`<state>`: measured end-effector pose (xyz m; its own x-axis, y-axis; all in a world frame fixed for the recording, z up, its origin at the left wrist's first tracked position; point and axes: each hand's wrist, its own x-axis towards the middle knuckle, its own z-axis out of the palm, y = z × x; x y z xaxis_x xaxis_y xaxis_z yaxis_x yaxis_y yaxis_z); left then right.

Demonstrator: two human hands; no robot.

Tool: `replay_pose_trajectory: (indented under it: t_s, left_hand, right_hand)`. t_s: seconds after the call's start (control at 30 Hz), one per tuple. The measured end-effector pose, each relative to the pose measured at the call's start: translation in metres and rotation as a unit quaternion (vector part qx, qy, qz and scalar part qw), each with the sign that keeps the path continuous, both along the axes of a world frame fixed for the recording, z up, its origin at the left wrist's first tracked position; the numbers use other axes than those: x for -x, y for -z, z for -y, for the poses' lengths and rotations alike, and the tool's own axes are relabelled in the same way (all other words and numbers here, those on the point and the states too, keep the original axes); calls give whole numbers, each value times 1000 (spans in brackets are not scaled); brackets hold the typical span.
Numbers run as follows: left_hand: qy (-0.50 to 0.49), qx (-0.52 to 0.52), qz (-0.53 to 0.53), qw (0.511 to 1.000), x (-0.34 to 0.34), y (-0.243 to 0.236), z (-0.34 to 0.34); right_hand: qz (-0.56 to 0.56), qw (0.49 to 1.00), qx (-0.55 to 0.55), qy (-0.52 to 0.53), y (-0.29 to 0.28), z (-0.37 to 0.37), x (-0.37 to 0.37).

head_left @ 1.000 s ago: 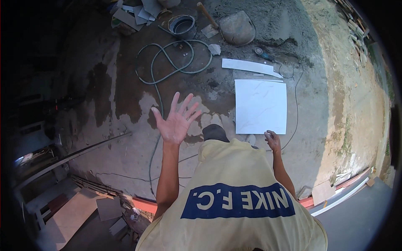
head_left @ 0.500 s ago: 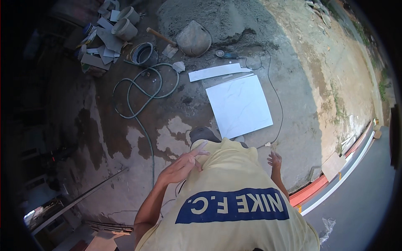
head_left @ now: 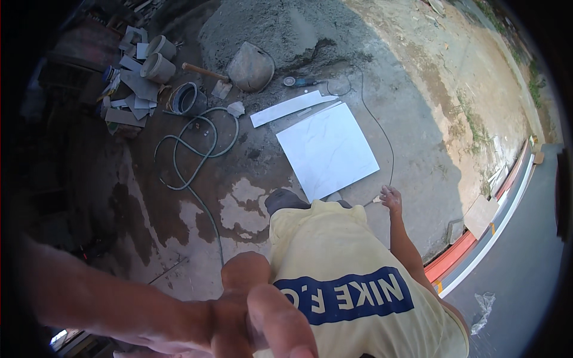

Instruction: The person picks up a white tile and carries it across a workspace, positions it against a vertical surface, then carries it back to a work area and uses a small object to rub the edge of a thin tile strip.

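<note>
My left hand (head_left: 256, 316) is raised close to the camera and looks large. Its bent fingers are spread apart, nothing shows in them, and the lower edge cuts part of it off. At my right side hangs my right hand (head_left: 391, 198), fingers loosely curled and apart, holding nothing visible. Just beside it in view is a small white plug (head_left: 376, 200) on a dark cable (head_left: 388, 140). In front of my feet lies a large square white tile (head_left: 328, 152). Beyond it are a narrow white tile strip (head_left: 286, 109) and an angle grinder (head_left: 300, 82).
A green hose (head_left: 209, 149) loops over the wet concrete at left, near a dark bucket (head_left: 188, 100). Farther left, tile offcuts (head_left: 136, 86) are heaped beside pale buckets (head_left: 158, 68). A hoe-like tool with a wooden handle (head_left: 205, 72) and a rounded basin (head_left: 250, 67) lie by the grey sand pile (head_left: 262, 30).
My left hand has come up from my lap toward the camera. My right hand sits slightly higher in view. The view has shifted, so the ground things appear farther left and tilted.
</note>
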<state>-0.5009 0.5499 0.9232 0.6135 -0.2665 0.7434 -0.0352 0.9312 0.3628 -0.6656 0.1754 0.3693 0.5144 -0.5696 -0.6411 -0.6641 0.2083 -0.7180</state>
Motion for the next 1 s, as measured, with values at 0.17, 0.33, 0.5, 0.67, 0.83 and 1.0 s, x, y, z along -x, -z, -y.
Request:
replay_pose_trajectory:
  t_s: [0.17,0.33,0.5,0.67,0.83,1.0]
  left_hand:
    - [78,2,4,997,14,0,17]
    - [125,0,8,992,31,-5,28]
    - [158,-4,6,987,50,-4,33]
    - [180,0,4,984,64,-6,38]
    - [205,10,-9,979,78,-9,38]
    - [298,96,-119,942,91,-10,44]
  right_hand:
    - [-12,1000,-13,-23,6,-4,20]
    - [-65,997,-20,-27,23,-5,72]
    - [-135,991,-14,0,35,5,124]
    - [-114,993,-14,25,42,14,140]
    - [-94,995,-25,17,40,3,123]
    - [-74,997,-30,1,43,-13,113]
